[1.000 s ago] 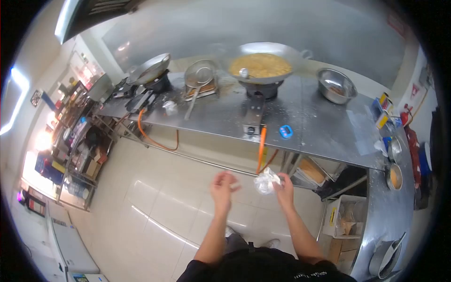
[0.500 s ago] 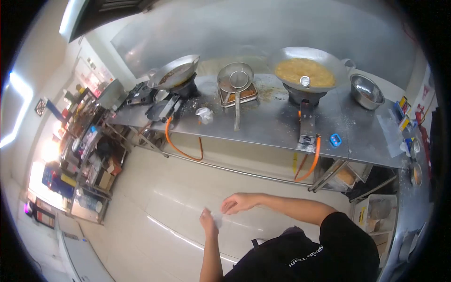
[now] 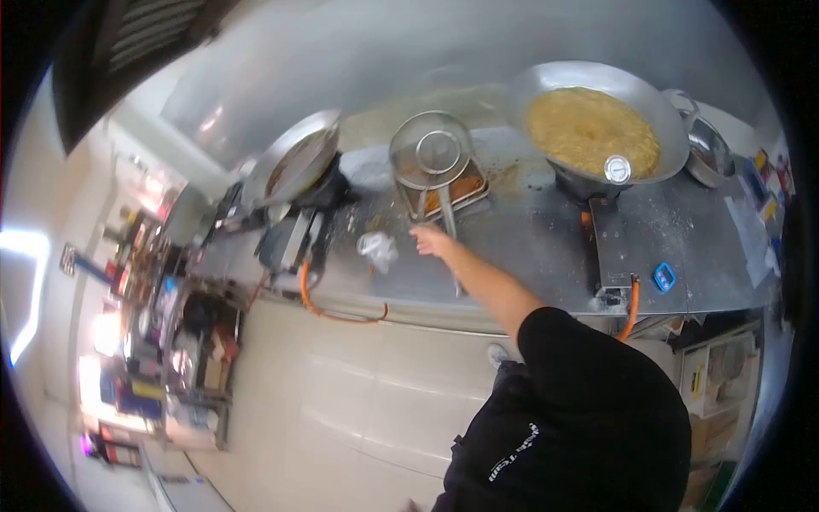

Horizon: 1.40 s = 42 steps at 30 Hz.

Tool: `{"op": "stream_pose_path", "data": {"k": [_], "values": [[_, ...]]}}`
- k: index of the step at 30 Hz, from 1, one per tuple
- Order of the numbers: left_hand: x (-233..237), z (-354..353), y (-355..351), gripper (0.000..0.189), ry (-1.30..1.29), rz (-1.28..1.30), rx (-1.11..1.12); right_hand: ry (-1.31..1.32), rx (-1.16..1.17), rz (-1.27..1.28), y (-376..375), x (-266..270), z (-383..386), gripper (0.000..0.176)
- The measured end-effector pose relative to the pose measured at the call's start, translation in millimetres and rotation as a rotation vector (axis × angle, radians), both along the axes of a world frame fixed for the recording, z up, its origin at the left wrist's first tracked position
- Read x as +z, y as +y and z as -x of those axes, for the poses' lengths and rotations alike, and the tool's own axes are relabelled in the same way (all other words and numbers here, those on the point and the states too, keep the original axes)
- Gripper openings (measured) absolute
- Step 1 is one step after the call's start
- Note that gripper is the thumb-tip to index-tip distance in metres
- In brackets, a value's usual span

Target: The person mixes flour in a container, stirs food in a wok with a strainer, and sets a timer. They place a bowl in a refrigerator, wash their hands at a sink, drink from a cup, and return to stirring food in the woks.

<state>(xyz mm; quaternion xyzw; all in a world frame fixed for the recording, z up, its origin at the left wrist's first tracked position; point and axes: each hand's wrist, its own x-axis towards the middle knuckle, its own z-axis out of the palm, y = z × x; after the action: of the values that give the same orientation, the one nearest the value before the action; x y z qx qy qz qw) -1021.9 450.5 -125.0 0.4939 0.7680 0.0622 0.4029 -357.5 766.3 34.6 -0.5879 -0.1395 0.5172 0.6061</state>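
Observation:
My right hand [image 3: 431,241] reaches out over the steel table, fingers loosely apart with nothing visible in them. It lies between a crumpled clear plastic bag [image 3: 377,251] to its left and the long handle of a mesh strainer [image 3: 447,213], which passes close to the hand. The round strainer [image 3: 409,154] and a smaller one on it rest over a metal tray [image 3: 469,187] with orange-brown crumbs. Just a sliver of my left hand [image 3: 412,506] shows at the bottom edge; its fingers are hidden.
A large wok [image 3: 554,77] of bubbling yellow oil with a dial thermometer [image 3: 617,169] stands right, on a burner [image 3: 607,243]. Another wok [image 3: 290,162] sits left. A blue timer [image 3: 665,276], a steel bowl [image 3: 712,154] and orange gas hoses [image 3: 341,317] are around.
My right hand has moved forward from in front of my body to over the table. My left hand has dropped almost out of view. The camera has moved closer to the table.

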Motion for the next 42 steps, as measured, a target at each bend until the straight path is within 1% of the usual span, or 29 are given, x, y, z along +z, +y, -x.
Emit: {"op": "stream_pose_path", "data": {"k": [1,3,5,8,9,10,11,12,15,16,17,19,20,23,24,25,26,27,28,29,31,33,34,36,39,40,42], "values": [[0.5,-22.1,6.8,0.044,0.020,0.048,-0.059,0.119,-0.115,0.040,23.0,-13.7,-9.9,0.050],[3.8,-62.7,24.0,0.044,0.047,0.119,-0.150,0.295,-0.218,0.040,56.5,-25.0,-30.0,0.047],[8.5,-91.6,43.0,0.044,0.068,0.179,-0.217,0.546,-0.332,-0.069,77.5,-27.9,-35.8,0.043],[15.7,-119.9,67.3,0.044,0.072,0.228,-0.263,0.598,-0.374,0.018,80.2,12.0,-45.9,0.032],[18.2,-126.7,78.0,0.044,0.070,0.233,-0.282,0.488,-0.400,0.028,101.5,5.0,-54.4,0.029],[18.9,-133.2,83.5,0.044,0.075,0.242,-0.301,0.382,-0.425,0.041,112.2,12.1,-60.2,0.026],[19.8,-137.0,89.5,0.044,0.078,0.247,-0.324,0.258,-0.490,0.117,108.8,11.4,-65.1,0.023],[20.7,-141.0,95.3,0.044,0.081,0.246,-0.343,0.134,-0.550,0.207,88.1,39.5,-65.3,0.020],[17.3,-144.5,112.9,0.043,0.088,0.236,-0.422,-0.204,-0.539,0.089,98.3,23.1,-69.9,0.017],[16.0,-143.0,120.6,0.043,0.098,0.226,-0.463,-0.015,-0.365,-0.051,73.3,47.8,-65.2,0.016],[11.2,-142.6,128.2,0.043,0.112,0.211,-0.500,0.172,-0.190,-0.194,36.8,90.7,-59.7,0.015],[2.9,-143.8,149.4,0.043,0.139,0.153,-0.577,0.150,-0.029,-0.295,-13.9,149.2,-66.8,0.017],[-0.9,-145.2,163.5,0.043,0.151,0.122,-0.612,0.074,-0.044,-0.313,-44.8,182.7,-72.2,0.022],[15.5,-177.2,195.1,0.030,-0.132,0.075,-0.500,-0.220,-0.104,-0.405,-152.2,268.8,-110.6,0.040],[-6.7,-175.2,207.8,0.030,-0.130,0.016,-0.663,-0.490,-0.161,-0.219,-189.2,300.0,-122.5,0.050],[-36.7,-167.4,221.7,0.030,-0.129,-0.055,-0.818,-0.775,-0.242,-0.005,-216.7,316.8,-144.5,0.050],[-29.6,-181.9,232.0,0.030,-0.213,0.113,-0.685,-0.925,-0.325,-0.003,-250.1,327.4,-167.2,0.049],[-24.9,-190.0,238.7,0.030,-0.283,0.284,-0.543,-1.003,-0.299,0.158,-288.5,349.1,-182.0,0.048],[-3.4,-209.1,234.4,0.030,-0.335,0.355,-0.468,-1.580,-0.275,0.294,-321.5,338.1,-225.1,0.052],[-9.4,-215.2,233.3,0.030,-0.325,0.321,-0.498,-1.707,-0.293,0.546,-355.0,342.8,-245.6,0.049],[-25.0,-233.8,226.5,0.031,-0.305,0.256,-0.552,-1.804,-0.301,1.059,-398.4,357.8,-239.0,0.038],[-37.5,-247.9,214.5,0.031,-0.325,0.237,-0.570,-1.980,-0.202,1.328,-427.2,351.0,-255.2,0.028],[-42.4,-253.0,207.6,0.031,-0.334,0.225,-0.576,-1.959,-0.121,1.429,-436.1,349.2,-263.8,0.026],[-41.4,-259.1,195.6,0.031,-0.266,0.269,-0.649,-1.897,0.049,1.616,-447.2,345.4,-278.7,0.021],[-40.0,-280.1,181.6,0.032,-0.169,0.374,-0.693,-1.899,0.121,1.535,-450.8,337.4,-294.6,0.014],[-42.4,-283.0,177.5,0.032,-0.133,0.419,-0.694,-1.805,0.226,1.498,-447.6,339.4,-293.7,0.013],[-44.6,-288.9,166.6,0.032,-0.216,0.480,-0.589,-1.612,0.426,1.411,-433.1,347.1,-294.1,0.012]]}}
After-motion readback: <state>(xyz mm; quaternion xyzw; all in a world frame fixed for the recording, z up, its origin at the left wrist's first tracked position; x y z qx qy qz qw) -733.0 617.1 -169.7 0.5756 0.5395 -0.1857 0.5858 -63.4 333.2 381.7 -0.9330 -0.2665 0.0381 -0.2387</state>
